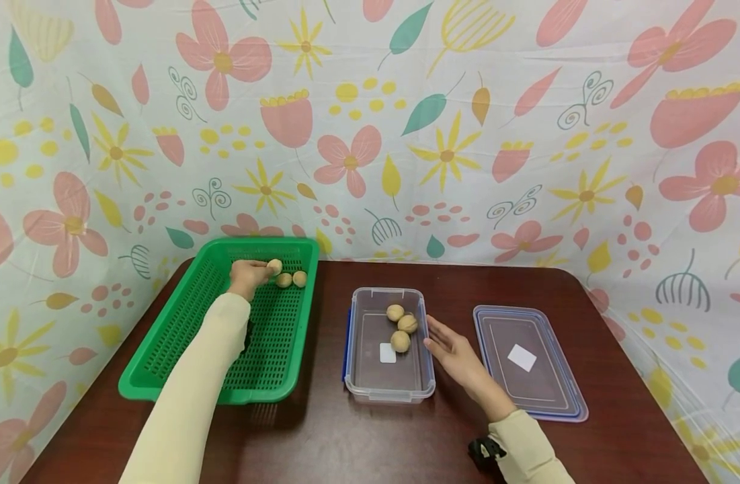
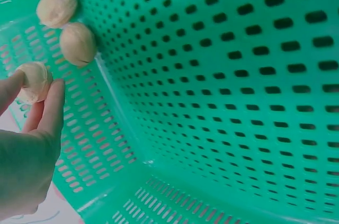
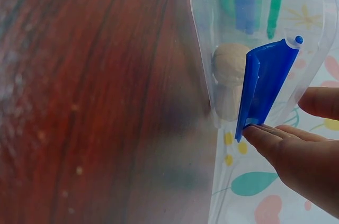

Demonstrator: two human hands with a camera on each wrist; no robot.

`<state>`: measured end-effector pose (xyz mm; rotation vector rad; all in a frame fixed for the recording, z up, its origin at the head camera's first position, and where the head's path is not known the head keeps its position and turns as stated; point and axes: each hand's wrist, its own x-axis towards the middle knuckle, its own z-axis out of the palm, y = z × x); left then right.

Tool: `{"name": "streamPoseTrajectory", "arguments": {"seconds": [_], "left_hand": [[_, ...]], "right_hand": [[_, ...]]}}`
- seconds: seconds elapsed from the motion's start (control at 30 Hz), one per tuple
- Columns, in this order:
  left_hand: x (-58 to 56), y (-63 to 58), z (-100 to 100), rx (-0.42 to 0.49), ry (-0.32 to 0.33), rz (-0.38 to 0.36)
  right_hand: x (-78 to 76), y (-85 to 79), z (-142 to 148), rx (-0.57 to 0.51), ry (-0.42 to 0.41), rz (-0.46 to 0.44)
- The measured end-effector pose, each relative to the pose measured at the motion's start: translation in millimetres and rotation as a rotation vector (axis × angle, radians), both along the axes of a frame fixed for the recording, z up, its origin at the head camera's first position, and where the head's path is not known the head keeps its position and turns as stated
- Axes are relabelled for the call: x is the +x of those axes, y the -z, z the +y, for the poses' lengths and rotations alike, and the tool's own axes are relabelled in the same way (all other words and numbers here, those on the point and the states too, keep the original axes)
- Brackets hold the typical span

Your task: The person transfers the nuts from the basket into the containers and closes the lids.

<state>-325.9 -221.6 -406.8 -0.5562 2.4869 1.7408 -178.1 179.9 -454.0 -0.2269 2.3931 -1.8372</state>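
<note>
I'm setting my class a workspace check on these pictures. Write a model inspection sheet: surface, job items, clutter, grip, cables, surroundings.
Surface: glossy red-brown table.
Job items: green basket with two loose walnuts; clear container with three more; lid lying apart, right of the container.
Clutter: nothing seen.
Grip: left hand pinches a walnut within the basket; right hand touches a blue latch on the container's right side.
Cables: nothing seen.
Surroundings: floral sheet behind the table.

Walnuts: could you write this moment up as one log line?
left hand: pinches walnut in green basket; right hand: at blue latch of clear plastic box; box: three walnuts; lid: off, on table
</note>
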Motion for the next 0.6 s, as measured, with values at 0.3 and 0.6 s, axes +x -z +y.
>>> {"name": "streamPoseTrajectory", "arguments": {"seconds": [0.3,0.6], "left_hand": [[2.2,-15.7,4.1,0.126,0.078,0.051],[7.2,-30.4,15.5,0.172,0.152,0.044]], "right_hand": [[-0.7,0.9,-0.9,-0.004,0.002,-0.001],[-1.2,1.4,0.1,-0.001,0.006,0.0]]}}
